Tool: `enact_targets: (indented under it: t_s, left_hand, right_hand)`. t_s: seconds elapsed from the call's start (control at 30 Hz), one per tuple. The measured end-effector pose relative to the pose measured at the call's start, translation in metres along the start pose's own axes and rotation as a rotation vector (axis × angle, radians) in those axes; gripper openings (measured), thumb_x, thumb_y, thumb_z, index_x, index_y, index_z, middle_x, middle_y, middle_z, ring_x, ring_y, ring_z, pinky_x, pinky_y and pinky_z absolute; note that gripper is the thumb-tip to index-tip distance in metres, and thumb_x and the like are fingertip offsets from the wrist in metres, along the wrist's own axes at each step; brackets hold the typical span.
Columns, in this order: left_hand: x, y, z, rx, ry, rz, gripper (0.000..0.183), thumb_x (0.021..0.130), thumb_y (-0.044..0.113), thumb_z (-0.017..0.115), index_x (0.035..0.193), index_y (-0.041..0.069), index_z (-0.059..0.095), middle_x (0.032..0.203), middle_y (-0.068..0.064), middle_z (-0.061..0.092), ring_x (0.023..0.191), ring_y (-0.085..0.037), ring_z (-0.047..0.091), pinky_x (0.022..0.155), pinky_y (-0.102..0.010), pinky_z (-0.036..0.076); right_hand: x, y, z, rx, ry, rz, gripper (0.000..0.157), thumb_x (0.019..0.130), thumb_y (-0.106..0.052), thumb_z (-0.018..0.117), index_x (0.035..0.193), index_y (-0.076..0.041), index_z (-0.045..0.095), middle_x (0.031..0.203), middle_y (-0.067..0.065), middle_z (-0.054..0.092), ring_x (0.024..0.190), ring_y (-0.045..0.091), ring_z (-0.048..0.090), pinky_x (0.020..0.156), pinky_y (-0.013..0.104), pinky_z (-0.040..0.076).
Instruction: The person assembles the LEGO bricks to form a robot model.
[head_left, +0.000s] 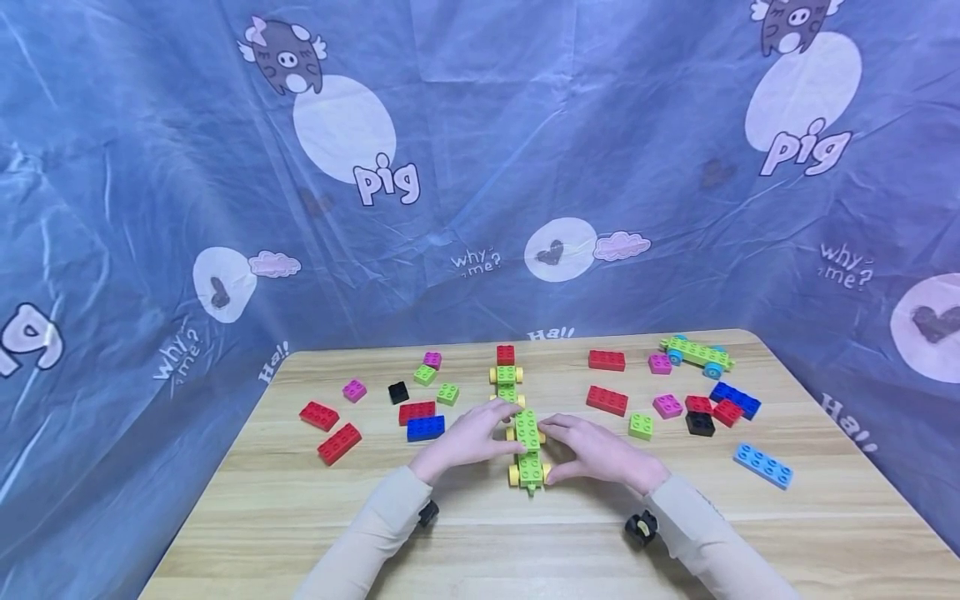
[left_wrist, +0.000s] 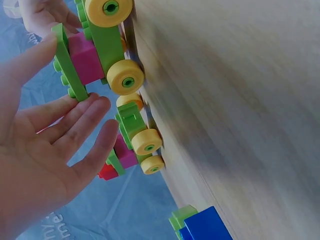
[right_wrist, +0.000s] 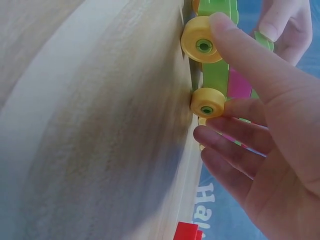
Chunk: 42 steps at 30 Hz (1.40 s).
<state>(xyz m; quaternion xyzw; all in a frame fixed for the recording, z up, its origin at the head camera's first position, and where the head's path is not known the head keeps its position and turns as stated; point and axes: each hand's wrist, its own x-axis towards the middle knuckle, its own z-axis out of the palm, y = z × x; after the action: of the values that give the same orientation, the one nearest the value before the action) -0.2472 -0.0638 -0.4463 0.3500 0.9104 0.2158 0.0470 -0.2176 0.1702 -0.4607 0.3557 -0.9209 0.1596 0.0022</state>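
A toy train car (head_left: 531, 472) with a green wheeled base and yellow wheels stands on the table between the hands. Above its base sit a pink brick (left_wrist: 86, 59) and a long green plate (head_left: 527, 429). My left hand (head_left: 474, 435) pinches this plate lengthwise, thumb at the near end, fingers at the far end. On the right side, my right hand (head_left: 600, 450) holds the car by its wheels, its thumb on the near yellow wheel (right_wrist: 202, 40) and its index finger at the far one. Directly beyond stands a second green car (head_left: 507, 375) with a red brick (head_left: 506, 355) at its far end.
To the left lie red bricks (head_left: 339, 444), a blue brick (head_left: 426, 428), a black one (head_left: 398, 392) and small green and pink ones. Several more bricks lie right, with a light blue plate (head_left: 762, 466) and a green car with blue wheels (head_left: 696, 354). A blue cloth (head_left: 480, 167) hangs behind.
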Motion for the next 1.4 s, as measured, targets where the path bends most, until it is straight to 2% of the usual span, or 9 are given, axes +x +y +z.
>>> enact_targets:
  t_s: [0.27,0.6,0.83,1.17,1.4]
  left_hand:
    - [0.0001,0.0002,-0.0004,0.012,-0.002,-0.001,0.066,0.083,0.050,0.064,0.136,0.013,0.047,0.126,-0.001,0.058,0.111,-0.018,0.058,0.094,-0.033,0.049]
    - [-0.0009,0.0013,0.0025,-0.027,-0.002,0.002,0.067,0.085,0.048,0.062,0.138,0.012,0.044,0.129,-0.002,0.055,0.115,-0.017,0.057,0.098,-0.035,0.049]
    - [-0.0028,0.0004,0.0027,-0.033,0.012,0.016,0.067,0.085,0.049,0.061,0.138,0.011,0.044,0.128,-0.002,0.056,0.116,-0.018,0.056,0.098,-0.034,0.049]
    - [-0.0061,-0.0007,0.0037,-0.057,0.027,-0.003,0.070,0.085,0.051,0.061,0.139,0.011,0.042,0.132,-0.003,0.054,0.118,-0.019,0.056,0.099,-0.037,0.048]
    - [-0.0092,-0.0012,0.0053,-0.039,0.050,-0.004,0.070,0.086,0.052,0.058,0.140,0.010,0.042,0.136,-0.005,0.052,0.119,-0.019,0.056,0.101,-0.038,0.047]
  right_hand:
    - [-0.0002,0.0003,0.0003,0.005,-0.006,0.004,0.083,0.071,-0.055,0.070,0.131,-0.001,0.051,0.135,0.016,0.052,0.124,0.030,0.051,0.105,0.045,0.043]
    - [-0.0010,0.0005,0.0005,0.003,-0.006,0.012,0.083,0.071,-0.054,0.070,0.131,-0.001,0.051,0.135,0.016,0.052,0.124,0.030,0.051,0.104,0.045,0.043]
    - [0.0000,0.0012,0.0006,-0.002,-0.011,0.013,0.083,0.071,-0.055,0.070,0.131,-0.001,0.051,0.136,0.016,0.052,0.124,0.031,0.051,0.104,0.046,0.043]
    - [0.0003,0.0002,-0.0010,-0.003,-0.019,0.019,0.084,0.071,-0.057,0.068,0.131,-0.001,0.051,0.136,0.015,0.052,0.124,0.031,0.051,0.104,0.046,0.043]
    - [0.0001,0.0000,-0.0011,-0.007,-0.018,0.022,0.084,0.071,-0.058,0.068,0.131,-0.002,0.051,0.136,0.015,0.052,0.124,0.031,0.051,0.104,0.045,0.043]
